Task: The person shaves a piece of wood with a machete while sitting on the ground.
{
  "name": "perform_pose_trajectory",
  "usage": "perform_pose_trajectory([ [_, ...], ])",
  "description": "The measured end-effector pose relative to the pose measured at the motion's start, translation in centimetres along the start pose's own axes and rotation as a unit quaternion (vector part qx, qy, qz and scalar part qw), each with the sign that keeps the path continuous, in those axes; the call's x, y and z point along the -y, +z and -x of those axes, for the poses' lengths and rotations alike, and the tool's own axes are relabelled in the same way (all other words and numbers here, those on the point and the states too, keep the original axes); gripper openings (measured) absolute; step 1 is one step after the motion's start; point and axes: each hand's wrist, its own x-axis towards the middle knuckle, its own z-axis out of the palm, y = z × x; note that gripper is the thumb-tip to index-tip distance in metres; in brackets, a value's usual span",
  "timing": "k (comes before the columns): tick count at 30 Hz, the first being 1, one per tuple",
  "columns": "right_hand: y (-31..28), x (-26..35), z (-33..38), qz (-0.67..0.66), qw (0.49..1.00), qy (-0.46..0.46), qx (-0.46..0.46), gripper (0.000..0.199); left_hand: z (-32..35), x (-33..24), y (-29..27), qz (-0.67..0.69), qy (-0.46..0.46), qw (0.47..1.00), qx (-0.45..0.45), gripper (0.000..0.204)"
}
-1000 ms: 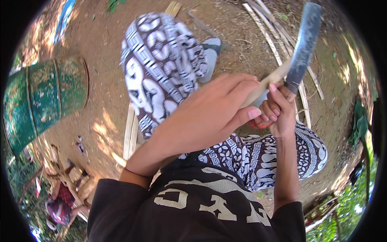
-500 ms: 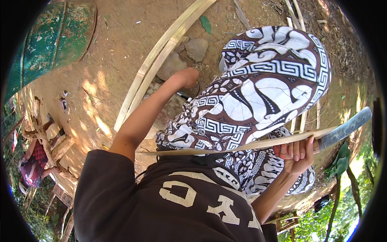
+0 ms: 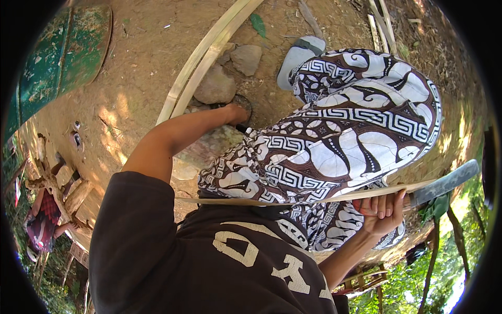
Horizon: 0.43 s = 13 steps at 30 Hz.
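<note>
My right hand (image 3: 384, 209) is closed round the reddish handle of a machete (image 3: 444, 183), whose broad grey blade points out to the right. A long pale bamboo strip (image 3: 314, 200) crosses my lap and runs under the fingers of that same hand, against the handle. Down beside my patterned trousers, my left hand (image 3: 238, 113) reaches to the ground next to a stone (image 3: 215, 86). Its fingers point downward and are hidden. By them lies a dark round object (image 3: 243, 104), too covered to name.
Two long split bamboo strips (image 3: 201, 57) lie curving past the stones on the left. A rusty green metal sheet (image 3: 65, 63) stands at the upper left. Another person (image 3: 44, 217) is by some logs at the far left. More strips (image 3: 384, 31) lie at the upper right.
My left hand has moved lower, toward the ground by the stones. My leg has shifted right, and a grey sandal now shows. The right hand keeps its hold.
</note>
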Motion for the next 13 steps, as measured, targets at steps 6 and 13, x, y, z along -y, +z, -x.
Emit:
perform_pose_trajectory([
  [6,0.3,0.2,-0.1,0.018,1.000,0.002,0.014,0.049,-0.8,1.0,0.6,0.103,0.094,0.990,-0.028,0.028],
  [13,0.5,0.4,-0.2,0.002,0.999,-0.001,-0.039,0.045,-1.3,2.7,1.2,0.219,0.093,0.967,-0.096,0.033],
])
